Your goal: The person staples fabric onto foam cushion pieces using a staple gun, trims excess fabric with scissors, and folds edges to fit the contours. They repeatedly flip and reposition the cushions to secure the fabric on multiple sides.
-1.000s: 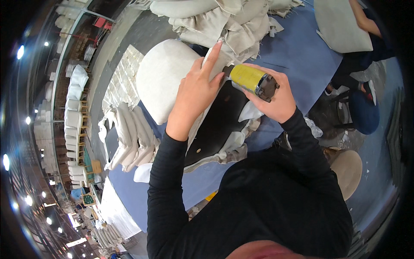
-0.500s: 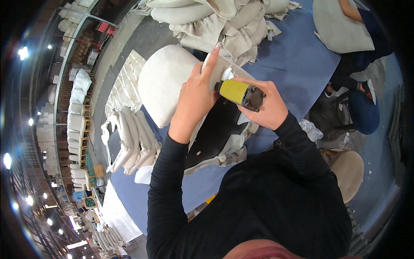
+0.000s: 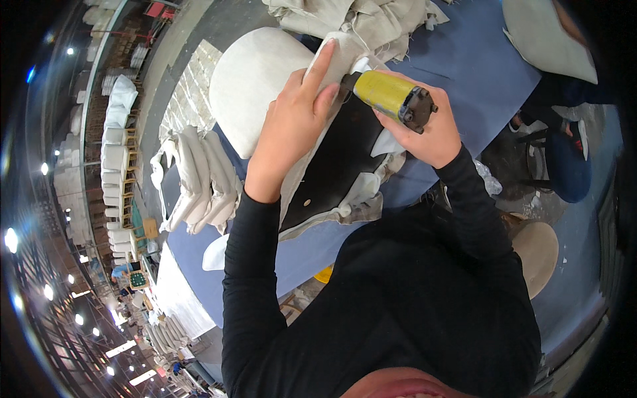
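My right hand (image 3: pixel 434 129) is wrapped round a yellow and black staple gun (image 3: pixel 385 91), its nose at the edge of a black panel (image 3: pixel 335 156). Beige upholstery fabric (image 3: pixel 361 217) with white padding surrounds this panel. Along the panel's left edge, my left hand (image 3: pixel 288 126) grips the fabric, the index finger stretched along it and the thumb close to the gun's nose. Its other fingers are partly hidden. A rounded cream padded piece (image 3: pixel 255 79) lies just left of that hand.
Beige covers (image 3: pixel 361 23) are heaped at the table's far side. Upholstered pieces (image 3: pixel 196 179) stand in a row at the left on the blue table (image 3: pixel 424 99). At the far right, another person (image 3: pixel 564 99) is by a padded piece (image 3: pixel 544 40); a beige stool (image 3: pixel 534 255) is nearer me.
The view has shifted, so the table's things sit higher in the picture. The staple gun has tilted slightly, its rear end further right; both hands keep their holds.
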The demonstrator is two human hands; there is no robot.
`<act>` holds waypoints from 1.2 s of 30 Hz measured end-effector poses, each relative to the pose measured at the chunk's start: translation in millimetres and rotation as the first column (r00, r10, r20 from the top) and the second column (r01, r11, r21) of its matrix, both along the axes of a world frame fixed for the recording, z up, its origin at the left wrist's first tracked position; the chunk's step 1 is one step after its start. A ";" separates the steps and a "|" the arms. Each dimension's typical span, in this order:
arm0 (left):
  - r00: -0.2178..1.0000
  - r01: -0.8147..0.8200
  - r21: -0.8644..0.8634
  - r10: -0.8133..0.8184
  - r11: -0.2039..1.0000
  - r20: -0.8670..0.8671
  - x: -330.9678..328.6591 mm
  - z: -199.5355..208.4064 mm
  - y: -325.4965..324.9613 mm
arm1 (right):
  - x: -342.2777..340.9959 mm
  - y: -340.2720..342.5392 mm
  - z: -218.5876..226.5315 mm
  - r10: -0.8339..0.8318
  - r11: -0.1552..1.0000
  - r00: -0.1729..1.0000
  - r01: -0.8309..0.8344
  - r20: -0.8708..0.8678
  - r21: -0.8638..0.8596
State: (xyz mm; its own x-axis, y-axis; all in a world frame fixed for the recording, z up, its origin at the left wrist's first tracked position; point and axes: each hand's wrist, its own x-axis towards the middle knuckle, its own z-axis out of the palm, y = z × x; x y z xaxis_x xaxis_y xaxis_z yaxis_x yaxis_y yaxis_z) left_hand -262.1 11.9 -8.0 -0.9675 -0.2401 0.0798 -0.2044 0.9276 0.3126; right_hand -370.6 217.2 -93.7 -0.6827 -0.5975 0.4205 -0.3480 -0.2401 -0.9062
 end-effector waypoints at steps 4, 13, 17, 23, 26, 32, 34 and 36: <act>0.989 0.032 -0.064 -0.041 0.997 -0.141 2.2 -9.5 -0.5 | 3.8 1.4 1.8 -0.018 1.000 0.998 0.017 -0.059 -0.009; 0.986 0.056 -0.096 -0.070 0.994 -0.149 1.1 -12.7 -5.2 | 14.1 -2.1 1.8 -0.056 0.998 0.982 0.054 -0.180 -0.013; 0.991 0.044 -0.085 -0.055 0.995 -0.126 3.3 -11.2 -2.7 | 19.9 -4.9 3.5 -0.033 0.999 0.986 0.030 -0.166 -0.023; 0.993 0.046 -0.074 -0.053 0.996 -0.101 1.4 -7.3 -1.9 | 20.7 -5.6 0.2 -0.010 1.000 0.983 0.008 -0.185 -0.009; 0.974 0.160 0.061 -0.148 0.985 -0.168 7.2 -1.3 -9.5 | 21.7 -6.4 -1.2 0.002 1.000 0.984 -0.003 -0.176 -0.004; 0.992 0.100 0.178 -0.085 0.979 -0.089 16.3 -0.9 -10.9 | 28.4 -3.6 4.0 0.025 0.999 0.997 -0.023 -0.073 0.023; 0.994 0.084 0.159 -0.072 0.984 -0.078 17.5 -1.8 -9.3 | 30.3 -3.3 7.3 0.032 0.999 0.992 -0.028 -0.120 0.031; 0.995 0.074 0.133 -0.065 0.988 -0.071 18.5 -2.1 -9.1 | 32.1 -3.9 12.1 0.046 0.998 0.986 -0.040 -0.157 0.042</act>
